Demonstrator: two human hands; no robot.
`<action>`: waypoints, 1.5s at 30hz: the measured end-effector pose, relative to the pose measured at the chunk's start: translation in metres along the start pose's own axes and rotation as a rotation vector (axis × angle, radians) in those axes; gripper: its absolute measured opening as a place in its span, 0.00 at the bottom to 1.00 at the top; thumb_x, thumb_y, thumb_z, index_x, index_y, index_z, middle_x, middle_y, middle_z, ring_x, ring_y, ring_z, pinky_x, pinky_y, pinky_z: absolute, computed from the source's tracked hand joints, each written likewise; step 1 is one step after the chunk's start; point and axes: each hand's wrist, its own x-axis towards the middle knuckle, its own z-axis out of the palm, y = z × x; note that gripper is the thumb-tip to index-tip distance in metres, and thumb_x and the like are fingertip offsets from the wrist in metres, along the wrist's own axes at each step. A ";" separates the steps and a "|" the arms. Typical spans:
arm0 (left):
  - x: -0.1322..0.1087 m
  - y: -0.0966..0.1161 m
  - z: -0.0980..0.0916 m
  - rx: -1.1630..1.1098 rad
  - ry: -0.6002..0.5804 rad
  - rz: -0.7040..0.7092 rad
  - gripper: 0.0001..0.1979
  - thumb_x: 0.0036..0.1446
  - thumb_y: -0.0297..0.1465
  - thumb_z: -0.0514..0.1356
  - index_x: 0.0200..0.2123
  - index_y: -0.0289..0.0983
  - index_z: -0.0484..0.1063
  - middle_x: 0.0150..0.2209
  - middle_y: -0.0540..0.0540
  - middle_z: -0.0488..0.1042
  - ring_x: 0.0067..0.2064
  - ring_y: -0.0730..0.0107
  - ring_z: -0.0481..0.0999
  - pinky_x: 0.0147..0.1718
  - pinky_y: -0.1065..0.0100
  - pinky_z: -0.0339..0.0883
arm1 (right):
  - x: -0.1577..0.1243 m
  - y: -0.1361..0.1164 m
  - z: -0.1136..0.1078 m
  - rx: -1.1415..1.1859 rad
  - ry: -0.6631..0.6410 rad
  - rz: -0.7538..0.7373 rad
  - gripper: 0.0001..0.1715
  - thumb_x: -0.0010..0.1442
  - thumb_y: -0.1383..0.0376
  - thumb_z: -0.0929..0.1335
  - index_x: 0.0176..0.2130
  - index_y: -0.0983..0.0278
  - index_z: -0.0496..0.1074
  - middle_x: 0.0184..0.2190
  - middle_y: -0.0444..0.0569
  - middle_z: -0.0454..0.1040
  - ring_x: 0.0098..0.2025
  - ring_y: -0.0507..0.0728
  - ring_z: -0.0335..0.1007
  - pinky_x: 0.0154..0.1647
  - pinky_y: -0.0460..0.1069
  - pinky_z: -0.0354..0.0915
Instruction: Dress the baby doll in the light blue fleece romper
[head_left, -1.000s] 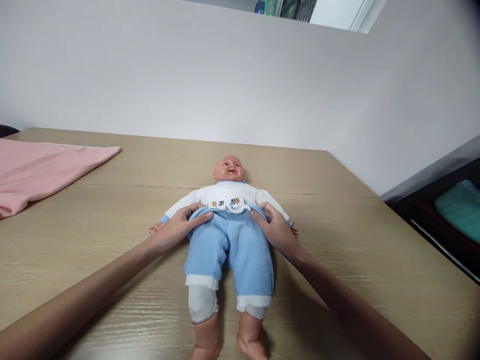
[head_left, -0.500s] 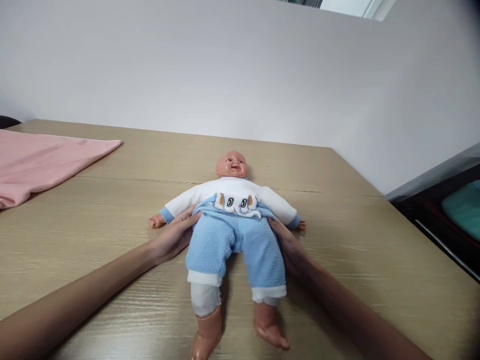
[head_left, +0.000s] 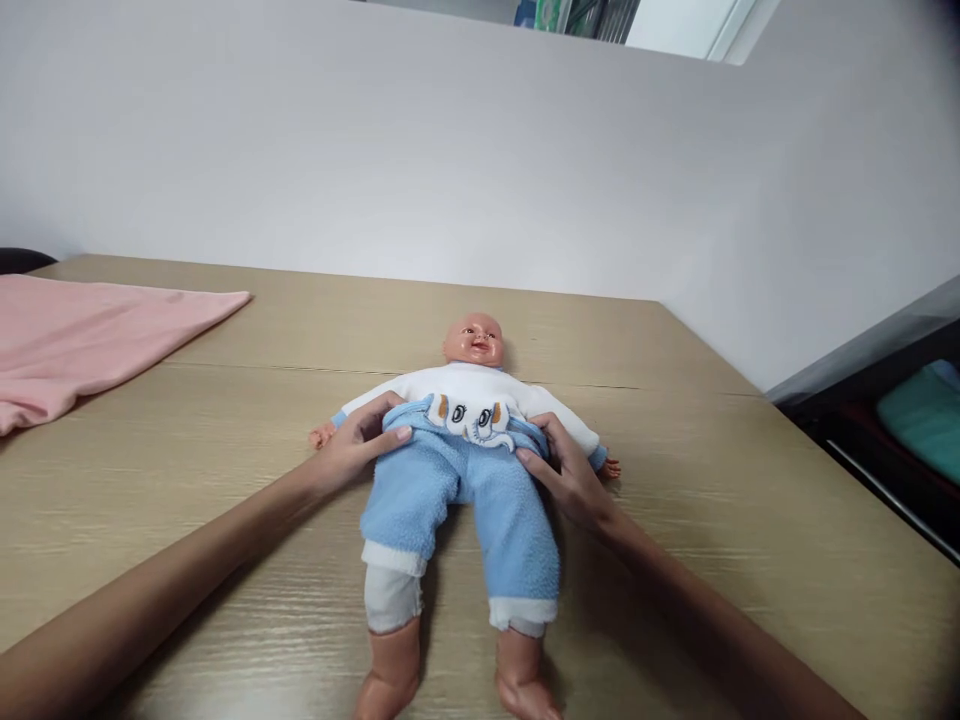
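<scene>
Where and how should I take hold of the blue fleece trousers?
The blue fleece trousers with white cuffs are probably best held at both side edges of the waistband, the left grip and right grip coming from outside: the bald plastic doll lies face-up, arms spread, leaving its hips reachable.

blue trousers (head_left: 466, 472), pink cloth (head_left: 105, 338), possibly teal fabric (head_left: 924, 420)

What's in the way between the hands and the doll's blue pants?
Nothing that I can see. The left hand and right hand hold the blue pants at either side of the waist. The pink cloth lies apart, off to the left.
</scene>
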 end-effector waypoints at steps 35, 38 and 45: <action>0.039 -0.020 0.028 -0.265 0.176 -0.130 0.24 0.63 0.52 0.69 0.50 0.42 0.72 0.43 0.49 0.76 0.43 0.64 0.74 0.46 0.65 0.70 | 0.037 0.038 0.019 0.435 0.191 0.413 0.33 0.60 0.36 0.72 0.53 0.54 0.76 0.53 0.52 0.82 0.56 0.67 0.78 0.57 0.62 0.76; 0.038 -0.016 0.021 -0.074 0.094 -0.093 0.21 0.67 0.52 0.65 0.48 0.41 0.73 0.47 0.47 0.77 0.49 0.60 0.74 0.55 0.61 0.68 | 0.038 0.036 0.016 0.342 0.187 0.312 0.29 0.62 0.38 0.72 0.48 0.56 0.76 0.45 0.50 0.82 0.51 0.65 0.77 0.55 0.59 0.76; -0.005 -0.001 0.036 0.264 0.387 -0.008 0.22 0.74 0.50 0.55 0.60 0.40 0.65 0.62 0.39 0.69 0.65 0.53 0.68 0.68 0.53 0.59 | 0.016 0.032 0.025 0.136 0.361 0.110 0.26 0.70 0.44 0.69 0.57 0.57 0.67 0.56 0.53 0.74 0.60 0.64 0.71 0.68 0.61 0.64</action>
